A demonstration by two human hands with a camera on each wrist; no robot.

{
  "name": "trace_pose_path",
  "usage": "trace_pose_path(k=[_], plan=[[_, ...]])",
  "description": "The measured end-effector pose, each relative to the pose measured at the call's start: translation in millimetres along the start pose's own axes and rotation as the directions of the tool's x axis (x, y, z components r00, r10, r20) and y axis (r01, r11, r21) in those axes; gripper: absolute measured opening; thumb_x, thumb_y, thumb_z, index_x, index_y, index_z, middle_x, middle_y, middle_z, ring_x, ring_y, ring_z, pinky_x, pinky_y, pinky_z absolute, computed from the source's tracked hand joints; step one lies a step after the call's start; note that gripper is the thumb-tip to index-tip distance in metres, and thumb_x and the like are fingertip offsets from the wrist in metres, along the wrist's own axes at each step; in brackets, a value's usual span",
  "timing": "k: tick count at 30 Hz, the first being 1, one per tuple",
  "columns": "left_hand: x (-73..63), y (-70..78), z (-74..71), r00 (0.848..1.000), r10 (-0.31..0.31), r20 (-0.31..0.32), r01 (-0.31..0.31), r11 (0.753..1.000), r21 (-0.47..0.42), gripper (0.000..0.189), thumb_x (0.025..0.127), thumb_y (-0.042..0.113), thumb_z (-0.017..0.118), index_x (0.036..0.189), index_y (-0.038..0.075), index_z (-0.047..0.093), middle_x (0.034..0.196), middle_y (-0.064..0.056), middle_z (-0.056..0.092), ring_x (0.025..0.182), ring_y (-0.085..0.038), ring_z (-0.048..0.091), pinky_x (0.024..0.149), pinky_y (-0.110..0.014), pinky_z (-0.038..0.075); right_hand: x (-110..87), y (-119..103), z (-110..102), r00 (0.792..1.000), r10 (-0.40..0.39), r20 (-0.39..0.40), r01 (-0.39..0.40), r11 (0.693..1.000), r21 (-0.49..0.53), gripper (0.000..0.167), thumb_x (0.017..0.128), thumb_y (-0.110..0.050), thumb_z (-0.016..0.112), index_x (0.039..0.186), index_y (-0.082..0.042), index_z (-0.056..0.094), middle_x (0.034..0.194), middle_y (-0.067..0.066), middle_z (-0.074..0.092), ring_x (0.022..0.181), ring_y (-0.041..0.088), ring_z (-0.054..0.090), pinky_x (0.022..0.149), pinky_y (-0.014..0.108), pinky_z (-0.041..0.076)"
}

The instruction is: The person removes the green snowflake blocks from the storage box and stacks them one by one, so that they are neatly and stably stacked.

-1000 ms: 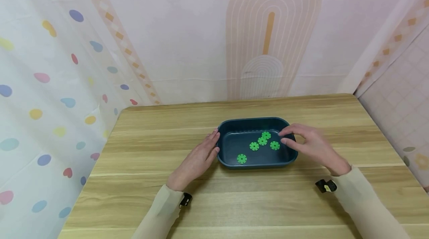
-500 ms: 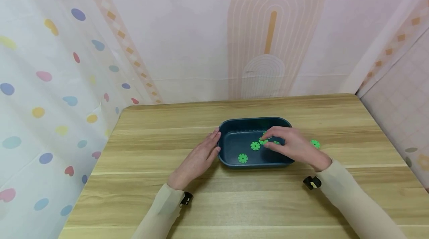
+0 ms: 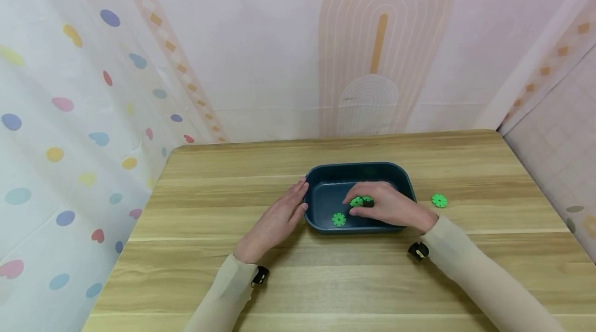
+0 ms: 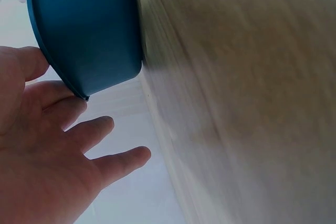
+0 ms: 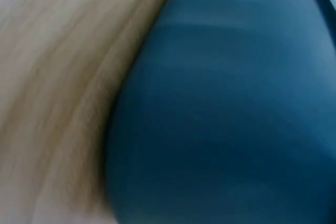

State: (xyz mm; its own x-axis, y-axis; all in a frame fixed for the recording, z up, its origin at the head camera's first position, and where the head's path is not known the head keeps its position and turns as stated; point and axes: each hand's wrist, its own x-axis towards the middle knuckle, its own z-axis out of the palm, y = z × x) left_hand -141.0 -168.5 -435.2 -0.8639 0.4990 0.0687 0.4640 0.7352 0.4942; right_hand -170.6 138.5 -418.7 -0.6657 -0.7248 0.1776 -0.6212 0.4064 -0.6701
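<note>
A dark blue oblong tray (image 3: 321,166) sits on the table, holding green notched plastic discs. My left hand (image 3: 276,221) rests against its left end, fingers mostly straight; in the left wrist view the thumb and fingertips touch the tray's rim (image 4: 43,45). My right hand (image 3: 384,205) reaches over the right end into the tray, thumb and forefinger apart, close around a green disc (image 3: 356,201). Another disc (image 3: 339,220) lies at the front left inside. The right hand covers part of the tray floor. In the right wrist view only the tray's outer wall (image 5: 226,103) and tabletop show.
One more green disc (image 3: 439,200) lies on the wooden table (image 3: 298,290), just right of the tray. A patterned curtain (image 3: 261,53) hangs behind the table's back edge. Black wrist devices (image 3: 418,251) are worn at both sleeves.
My right hand has moved left and deeper over the tray, from its right rim to its middle. A disc on the table at right has come into sight. The left hand stays.
</note>
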Motion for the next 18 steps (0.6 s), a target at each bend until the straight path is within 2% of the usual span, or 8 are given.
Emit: trace_pose_path(k=[10, 18], plan=[[0.2, -1.0, 0.3, 1.0, 0.003, 0.004, -0.003, 1.0, -0.008, 0.056, 0.113, 0.026, 0.044, 0.162, 0.003, 0.029, 0.17, -0.011, 0.021, 0.155, -0.03, 0.025, 0.124, -0.045, 0.025, 16.6, 4, 11, 0.994, -0.016, 0.111, 0.022, 0.998, -0.057, 0.025, 0.097, -0.018, 0.076, 0.121, -0.012, 0.075, 0.12, -0.006, 0.07, 0.112, 0.014, 0.065, 0.099, 0.041, 0.055], [-0.1, 0.4, -0.5, 1.0, -0.009, 0.008, 0.01, 1.0, -0.006, 0.055, 0.113, 0.026, 0.043, 0.162, 0.004, 0.029, 0.171, -0.008, 0.021, 0.155, -0.026, 0.024, 0.125, -0.044, 0.025, 25.6, 6, 17, 0.981, 0.024, 0.193, -0.003, 0.994, -0.111, 0.031, 0.095, -0.019, 0.078, 0.125, -0.012, 0.074, 0.123, -0.005, 0.07, 0.116, 0.012, 0.064, 0.103, 0.037, 0.053]])
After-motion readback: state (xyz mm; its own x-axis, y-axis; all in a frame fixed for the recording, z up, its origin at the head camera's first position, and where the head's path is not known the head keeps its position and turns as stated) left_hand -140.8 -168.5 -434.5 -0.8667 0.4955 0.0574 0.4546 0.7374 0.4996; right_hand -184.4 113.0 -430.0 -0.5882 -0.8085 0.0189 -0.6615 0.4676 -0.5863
